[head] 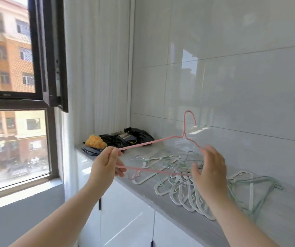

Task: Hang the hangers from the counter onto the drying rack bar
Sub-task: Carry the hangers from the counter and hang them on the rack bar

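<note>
A pink wire hanger (162,140) is held up above the grey counter (187,221), hook pointing upward. My left hand (105,166) pinches its left corner. My right hand (210,172) wraps the right corner, fingers loosely curled around the wire. Under the hands a heap of several white and pale green hangers (184,191) lies tangled on the counter. No drying rack bar shows in this view.
At the counter's far left end sit black plastic bags (118,139) and an orange cloth (96,141). White cabinet doors (129,220) are below the counter. A dark-framed window (48,68) stands to the left, glossy tiled wall behind.
</note>
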The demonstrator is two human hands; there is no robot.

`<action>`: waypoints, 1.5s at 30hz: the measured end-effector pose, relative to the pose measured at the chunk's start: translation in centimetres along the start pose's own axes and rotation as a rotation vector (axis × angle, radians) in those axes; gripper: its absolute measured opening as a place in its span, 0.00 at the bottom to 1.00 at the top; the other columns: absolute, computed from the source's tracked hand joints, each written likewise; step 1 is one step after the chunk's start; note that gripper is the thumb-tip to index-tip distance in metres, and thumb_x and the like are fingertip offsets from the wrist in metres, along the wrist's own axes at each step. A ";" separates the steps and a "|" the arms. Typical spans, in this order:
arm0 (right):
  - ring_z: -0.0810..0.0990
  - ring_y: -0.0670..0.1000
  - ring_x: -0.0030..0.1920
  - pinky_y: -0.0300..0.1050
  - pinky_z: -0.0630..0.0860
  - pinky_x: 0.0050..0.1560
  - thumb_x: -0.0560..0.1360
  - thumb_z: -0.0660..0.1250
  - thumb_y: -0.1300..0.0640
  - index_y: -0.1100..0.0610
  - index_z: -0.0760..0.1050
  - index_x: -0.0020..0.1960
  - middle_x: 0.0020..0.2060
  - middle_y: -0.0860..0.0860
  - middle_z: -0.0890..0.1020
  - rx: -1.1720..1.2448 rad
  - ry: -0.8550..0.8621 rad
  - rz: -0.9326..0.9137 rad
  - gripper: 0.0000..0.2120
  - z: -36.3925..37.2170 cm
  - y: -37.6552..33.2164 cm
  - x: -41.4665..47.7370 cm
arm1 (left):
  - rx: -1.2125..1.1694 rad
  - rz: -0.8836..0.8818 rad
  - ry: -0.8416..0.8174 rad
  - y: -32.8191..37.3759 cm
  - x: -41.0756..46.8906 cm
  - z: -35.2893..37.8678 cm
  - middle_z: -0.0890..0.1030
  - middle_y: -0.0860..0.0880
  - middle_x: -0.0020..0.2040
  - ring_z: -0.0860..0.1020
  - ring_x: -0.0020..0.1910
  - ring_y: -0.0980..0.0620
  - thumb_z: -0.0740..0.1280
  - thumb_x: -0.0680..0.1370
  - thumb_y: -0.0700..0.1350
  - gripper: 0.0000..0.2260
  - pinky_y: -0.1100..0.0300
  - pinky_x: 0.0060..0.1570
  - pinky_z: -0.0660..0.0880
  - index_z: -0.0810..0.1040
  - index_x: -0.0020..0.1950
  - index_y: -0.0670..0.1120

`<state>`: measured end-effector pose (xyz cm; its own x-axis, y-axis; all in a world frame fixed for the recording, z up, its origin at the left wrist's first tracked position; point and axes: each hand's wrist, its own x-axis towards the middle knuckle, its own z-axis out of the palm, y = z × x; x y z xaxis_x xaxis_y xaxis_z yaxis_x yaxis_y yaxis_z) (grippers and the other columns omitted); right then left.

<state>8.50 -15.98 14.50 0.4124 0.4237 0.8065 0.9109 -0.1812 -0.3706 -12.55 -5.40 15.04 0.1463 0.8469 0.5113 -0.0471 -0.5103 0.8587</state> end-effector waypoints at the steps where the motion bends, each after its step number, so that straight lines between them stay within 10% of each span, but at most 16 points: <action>1: 0.71 0.68 0.61 0.61 0.66 0.63 0.65 0.69 0.71 0.71 0.72 0.58 0.59 0.68 0.74 0.023 -0.013 -0.008 0.21 -0.1 -1.6 0.8 | 0.018 0.015 0.018 0.7 -1.1 -1.8 0.76 0.48 0.19 0.72 0.16 0.57 0.53 0.80 0.38 0.14 0.70 0.19 0.68 0.71 0.36 0.45; 5: 0.70 0.58 0.64 0.50 0.65 0.63 0.75 0.62 0.60 0.61 0.66 0.67 0.64 0.58 0.73 0.081 -0.281 -0.008 0.21 0.3 -8.0 0.4 | 0.071 0.040 0.156 3.6 -6.2 -10.5 0.77 0.49 0.20 0.73 0.16 0.56 0.53 0.80 0.37 0.15 0.68 0.19 0.69 0.71 0.35 0.44; 10: 0.78 0.61 0.48 0.51 0.73 0.47 0.77 0.61 0.57 0.62 0.79 0.50 0.45 0.60 0.83 0.413 -0.605 -0.207 0.11 -0.2 -19.8 -4.6 | 0.321 -0.006 0.398 7.9 -15.0 -24.1 0.77 0.51 0.21 0.74 0.20 0.61 0.56 0.79 0.36 0.14 0.72 0.22 0.68 0.72 0.35 0.46; 17: 0.79 0.58 0.40 0.46 0.69 0.38 0.75 0.64 0.57 0.61 0.80 0.44 0.39 0.58 0.83 0.767 -0.695 -0.617 0.09 -4.9 -39.5 -16.1 | 1.137 -0.225 0.438 16.9 -30.9 -39.7 0.80 0.55 0.42 0.79 0.47 0.52 0.63 0.77 0.48 0.03 0.63 0.46 0.71 0.76 0.47 0.52; 25: 0.79 0.54 0.49 0.41 0.65 0.39 0.77 0.60 0.51 0.52 0.80 0.49 0.47 0.51 0.84 1.050 -0.783 -1.017 0.11 -13.4 -59.8 -28.6 | 1.467 -0.360 0.756 26.2 -42.8 -49.3 0.81 0.55 0.51 0.79 0.52 0.54 0.61 0.77 0.49 0.09 0.64 0.49 0.71 0.74 0.57 0.53; 38: 0.78 0.53 0.49 0.40 0.65 0.38 0.78 0.56 0.53 0.54 0.78 0.52 0.50 0.52 0.82 1.277 -0.843 -1.471 0.12 -22.4 -83.8 -41.7 | 1.617 -0.561 1.095 34.3 -52.9 -66.9 0.75 0.60 0.34 0.72 0.29 0.62 0.61 0.78 0.45 0.07 0.67 0.33 0.71 0.76 0.52 0.52; 45: 0.70 0.49 0.62 0.40 0.65 0.58 0.78 0.58 0.55 0.53 0.72 0.63 0.61 0.47 0.75 1.385 -0.686 -1.499 0.15 -25.5 -93.1 -43.3 | 1.630 -0.565 1.280 36.8 -57.0 -74.6 0.75 0.63 0.33 0.72 0.27 0.64 0.61 0.78 0.44 0.06 0.70 0.29 0.66 0.75 0.50 0.54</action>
<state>-93.91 -40.12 25.85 -0.7767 -0.1783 0.6041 -0.2584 0.9649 -0.0474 -96.34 -61.33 20.09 -0.7701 0.1683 0.6153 0.5234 0.7182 0.4586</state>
